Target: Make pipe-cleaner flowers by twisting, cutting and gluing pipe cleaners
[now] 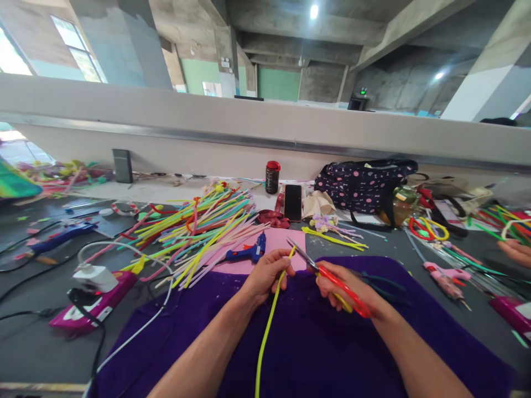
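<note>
Yellow stem (269,326), fuzzy, one: upper end in the left hand (269,273), the rest trailing down over a purple cloth (332,354) towards the table's (31,348) near edge.

Left hand: thumb and fingertips pinched together on the stem, just below its tip.

Scissors (342,287), one pair, red and yellow handles: held in the right hand (338,282), fingers curled round the grips. Blades point up and left, beside the stem's tip; whether they touch it is hard to say from this angle.

Pink sheet (286,246), one: flat beyond the hands, at the cloth's far edge.

Blue glue gun (249,251), one: lying on the sheet's left part.

Coloured stems (199,221), one large heap: left of the sheet, spreading towards the table's far edge.

Phone (292,203), dark screen; bottle (272,177), red lid; patterned bag (365,185): ranged along the far edge, bag rightmost of the three.

Magenta power strip (91,304), white plug (95,278) fitted: towards the near left corner.

Pink glue gun (448,273): right of the cloth.

Another person's hand (518,251): at the table's right side.
</note>
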Motion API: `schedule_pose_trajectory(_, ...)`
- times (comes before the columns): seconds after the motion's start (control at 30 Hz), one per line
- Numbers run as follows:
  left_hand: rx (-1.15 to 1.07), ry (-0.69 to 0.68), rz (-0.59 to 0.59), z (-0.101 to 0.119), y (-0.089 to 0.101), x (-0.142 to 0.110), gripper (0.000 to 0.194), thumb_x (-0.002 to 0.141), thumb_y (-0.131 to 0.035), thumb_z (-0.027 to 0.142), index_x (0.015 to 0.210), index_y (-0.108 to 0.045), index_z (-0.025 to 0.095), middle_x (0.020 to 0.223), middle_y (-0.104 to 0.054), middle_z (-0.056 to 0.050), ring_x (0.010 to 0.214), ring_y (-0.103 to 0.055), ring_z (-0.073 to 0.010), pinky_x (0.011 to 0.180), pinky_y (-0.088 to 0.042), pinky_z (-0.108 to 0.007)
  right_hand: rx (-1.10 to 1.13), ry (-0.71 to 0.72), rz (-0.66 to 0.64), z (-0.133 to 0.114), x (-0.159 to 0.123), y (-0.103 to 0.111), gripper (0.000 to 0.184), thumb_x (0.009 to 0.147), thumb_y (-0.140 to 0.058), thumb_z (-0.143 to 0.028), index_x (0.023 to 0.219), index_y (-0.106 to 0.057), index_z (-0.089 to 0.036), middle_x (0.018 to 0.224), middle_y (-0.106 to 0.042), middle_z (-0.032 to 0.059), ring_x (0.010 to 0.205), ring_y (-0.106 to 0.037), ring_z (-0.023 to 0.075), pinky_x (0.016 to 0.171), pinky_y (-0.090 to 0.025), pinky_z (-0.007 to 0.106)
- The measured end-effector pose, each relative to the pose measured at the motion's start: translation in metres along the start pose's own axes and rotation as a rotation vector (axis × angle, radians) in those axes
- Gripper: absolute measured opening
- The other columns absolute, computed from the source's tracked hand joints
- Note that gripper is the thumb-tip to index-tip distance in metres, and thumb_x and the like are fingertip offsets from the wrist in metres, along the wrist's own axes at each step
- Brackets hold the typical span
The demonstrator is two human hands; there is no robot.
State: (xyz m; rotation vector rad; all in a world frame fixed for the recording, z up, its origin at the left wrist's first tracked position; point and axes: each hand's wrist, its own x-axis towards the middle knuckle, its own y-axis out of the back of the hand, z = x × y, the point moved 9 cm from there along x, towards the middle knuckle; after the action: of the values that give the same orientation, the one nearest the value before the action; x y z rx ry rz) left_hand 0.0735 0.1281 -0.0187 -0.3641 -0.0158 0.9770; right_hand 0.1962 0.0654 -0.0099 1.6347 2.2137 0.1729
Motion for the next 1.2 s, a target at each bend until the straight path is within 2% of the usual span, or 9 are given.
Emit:
schedule_pose_trajectory(0.23,-0.029,-0.014,-0.032,0.001,-0.003,-0.002,0.028,0.073,-0.056,0.030,0.095,-0.050,0.014,0.063,-0.060,0.001,0.032,-0.047,-0.0048,0.026,-0.020,-0.013,0.002,0.036,0.002,-0.001,-0.002,-0.003,0.037,0.077,-0.049,-0.049,0.099,-0.047,-0.019,0.071,-0.053,-0.0018,0.045,-0.049,0.0053,0.039,-0.041,0.015)
schedule_pose_trajectory(0.4,-0.018,-0.011,-0.029,-0.003,-0.004,-0.001,0.025,0.073,-0.055,0.030,0.092,-0.050,0.014,0.064,-0.061,0.000,0.032,-0.048,-0.0050,0.026,-0.022,-0.013,-0.058,0.026,0.027,-0.001,-0.001,-0.006,0.041,0.077,-0.050,-0.049,0.107,-0.044,-0.021,0.070,-0.051,-0.0029,0.044,-0.048,0.0056,0.037,-0.039,0.015)
schedule_pose_trajectory(0.73,0.007,0.009,-0.022,-0.004,-0.004,-0.001,0.023,0.071,-0.056,0.030,0.087,-0.049,0.015,0.063,-0.061,0.001,0.031,-0.046,-0.0046,0.026,-0.021,-0.014,-0.116,0.014,0.042,-0.001,0.001,-0.007,0.036,0.076,-0.051,-0.051,0.098,-0.047,-0.021,0.061,-0.043,-0.0050,0.043,-0.044,0.0058,0.037,-0.038,0.015)
schedule_pose_trajectory(0.93,0.022,0.036,-0.010,-0.007,-0.002,0.000,0.024,0.070,-0.057,0.030,0.087,-0.049,0.015,0.062,-0.061,0.002,0.030,-0.045,-0.0039,0.026,-0.021,-0.013,-0.098,-0.029,0.026,0.006,0.002,-0.009,0.037,0.078,-0.047,-0.052,0.099,-0.048,-0.022,0.064,-0.048,-0.0040,0.041,-0.043,0.0056,0.035,-0.035,0.015)
schedule_pose_trajectory(1.2,0.138,0.119,-0.013,-0.021,0.002,0.006,0.029,0.070,-0.057,0.039,0.079,-0.053,0.013,0.058,-0.061,-0.001,0.033,-0.050,-0.0065,0.027,-0.024,-0.014,-0.159,-0.017,0.082,0.005,0.008,0.004,0.032,0.075,-0.052,-0.048,0.089,-0.051,-0.020,0.058,-0.049,-0.0049,0.039,-0.038,0.0040,0.037,-0.030,0.015)
